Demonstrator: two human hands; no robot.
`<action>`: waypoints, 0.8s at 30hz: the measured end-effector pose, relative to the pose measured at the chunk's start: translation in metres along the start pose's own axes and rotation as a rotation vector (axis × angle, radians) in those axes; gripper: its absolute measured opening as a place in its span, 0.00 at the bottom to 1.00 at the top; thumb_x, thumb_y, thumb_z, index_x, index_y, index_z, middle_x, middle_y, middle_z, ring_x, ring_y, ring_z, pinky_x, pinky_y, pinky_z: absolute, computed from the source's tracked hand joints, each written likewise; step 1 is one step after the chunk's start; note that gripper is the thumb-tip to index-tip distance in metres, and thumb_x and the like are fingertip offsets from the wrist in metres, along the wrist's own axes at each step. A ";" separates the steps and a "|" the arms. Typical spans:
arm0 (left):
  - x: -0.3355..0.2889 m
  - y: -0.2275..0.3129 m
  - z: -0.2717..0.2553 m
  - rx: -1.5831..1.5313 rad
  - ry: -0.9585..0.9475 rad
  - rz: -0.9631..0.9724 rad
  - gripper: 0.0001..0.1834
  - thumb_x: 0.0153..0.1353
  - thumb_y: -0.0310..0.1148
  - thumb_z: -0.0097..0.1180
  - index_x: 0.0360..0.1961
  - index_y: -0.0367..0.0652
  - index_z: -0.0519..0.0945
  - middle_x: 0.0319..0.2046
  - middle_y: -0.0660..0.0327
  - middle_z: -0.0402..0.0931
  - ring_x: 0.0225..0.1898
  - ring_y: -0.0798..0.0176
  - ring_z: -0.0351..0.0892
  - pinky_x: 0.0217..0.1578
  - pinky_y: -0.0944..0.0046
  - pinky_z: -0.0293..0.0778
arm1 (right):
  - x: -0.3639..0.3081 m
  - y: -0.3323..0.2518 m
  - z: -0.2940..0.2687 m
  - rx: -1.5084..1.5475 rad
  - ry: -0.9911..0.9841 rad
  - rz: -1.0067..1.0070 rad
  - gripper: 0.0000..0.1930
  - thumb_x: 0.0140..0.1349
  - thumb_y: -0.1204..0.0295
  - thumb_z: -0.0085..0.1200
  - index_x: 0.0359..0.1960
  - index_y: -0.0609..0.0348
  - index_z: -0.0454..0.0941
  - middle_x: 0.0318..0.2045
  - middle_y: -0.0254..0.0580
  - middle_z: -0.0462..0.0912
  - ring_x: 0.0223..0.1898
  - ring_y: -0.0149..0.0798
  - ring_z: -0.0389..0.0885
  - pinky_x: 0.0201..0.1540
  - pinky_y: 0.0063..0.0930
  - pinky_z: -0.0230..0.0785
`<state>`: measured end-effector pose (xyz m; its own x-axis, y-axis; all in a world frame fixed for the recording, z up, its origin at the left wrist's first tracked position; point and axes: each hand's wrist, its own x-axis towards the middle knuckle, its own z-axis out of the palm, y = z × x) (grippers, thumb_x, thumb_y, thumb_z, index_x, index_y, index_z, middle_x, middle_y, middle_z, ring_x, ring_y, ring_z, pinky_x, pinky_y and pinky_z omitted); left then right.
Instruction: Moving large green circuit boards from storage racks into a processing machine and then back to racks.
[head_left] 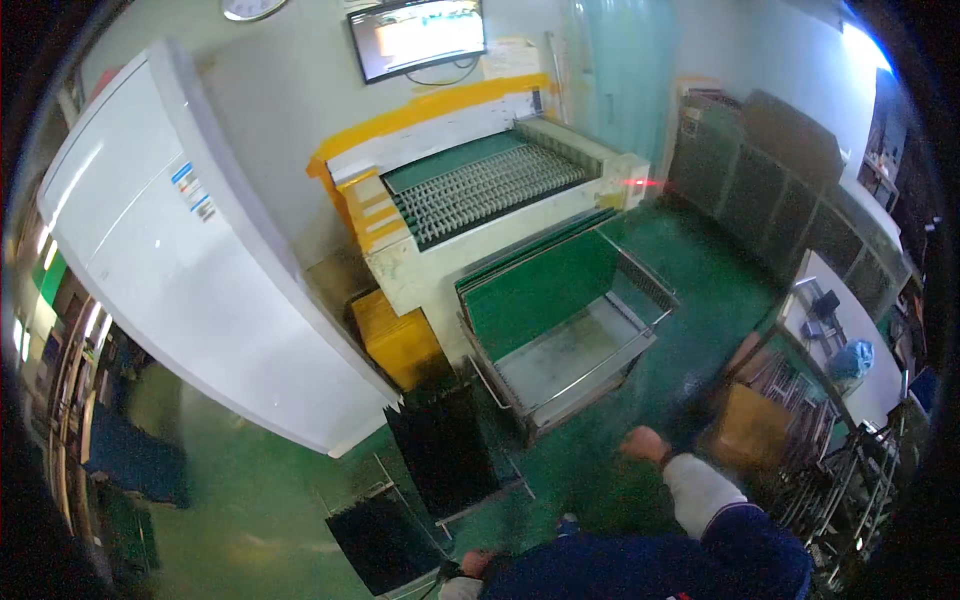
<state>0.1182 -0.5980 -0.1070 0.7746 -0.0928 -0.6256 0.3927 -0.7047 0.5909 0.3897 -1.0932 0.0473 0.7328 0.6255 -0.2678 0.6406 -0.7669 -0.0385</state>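
My right hand hangs over the green floor, right of the wheeled cart. Its fingers look curled in, with nothing visible in them. At the lower edge my left hand shows only in part, close to a low rack of black sheets; its fingers are too dim and small to read. A second rack with upright black sheets stands just beyond. Ahead is the metal-framed cart with a pale tray base, and a large green panel leans along its far side.
Behind the cart stands a conveyor machine with rows of rollers. A tall white cabinet rises at left, beside a yellow bin. To the right are a white table, a cardboard box and stacked metal racks.
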 end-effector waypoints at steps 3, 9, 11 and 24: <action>-0.053 0.114 -0.067 -0.391 -0.026 -0.231 0.27 0.46 0.56 0.52 0.26 0.38 0.79 0.22 0.59 0.76 0.24 0.66 0.74 0.27 0.62 0.68 | 0.052 -0.015 -0.093 0.581 0.187 0.554 0.14 0.44 0.60 0.47 0.25 0.57 0.77 0.23 0.52 0.76 0.28 0.52 0.75 0.31 0.40 0.69; 0.032 0.080 -0.062 -0.463 -0.103 -0.099 0.25 0.46 0.54 0.54 0.31 0.41 0.79 0.24 0.60 0.76 0.27 0.66 0.75 0.30 0.66 0.68 | 0.121 0.005 -0.169 0.688 0.175 0.429 0.14 0.44 0.62 0.47 0.26 0.59 0.76 0.25 0.53 0.76 0.30 0.53 0.74 0.35 0.42 0.67; 0.041 0.104 -0.086 -0.583 -0.238 -0.257 0.22 0.51 0.44 0.53 0.44 0.43 0.73 0.38 0.63 0.73 0.35 0.68 0.71 0.37 0.68 0.67 | 0.142 0.007 -0.190 0.637 0.194 0.405 0.15 0.45 0.61 0.47 0.28 0.59 0.76 0.27 0.52 0.76 0.32 0.51 0.75 0.36 0.39 0.67; 0.080 0.146 -0.135 -0.910 0.020 -0.306 0.18 0.51 0.39 0.51 0.41 0.41 0.74 0.31 0.58 0.75 0.29 0.63 0.75 0.26 0.64 0.73 | 0.285 0.075 -0.323 0.231 0.466 0.236 0.28 0.44 0.68 0.52 0.51 0.57 0.63 0.53 0.45 0.60 0.55 0.46 0.56 0.54 0.43 0.51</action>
<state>0.3040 -0.6134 -0.0020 0.5793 0.0224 -0.8148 0.8076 0.1201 0.5774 0.7204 -0.9261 0.2794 0.9072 0.3907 0.1562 0.4191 -0.8722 -0.2522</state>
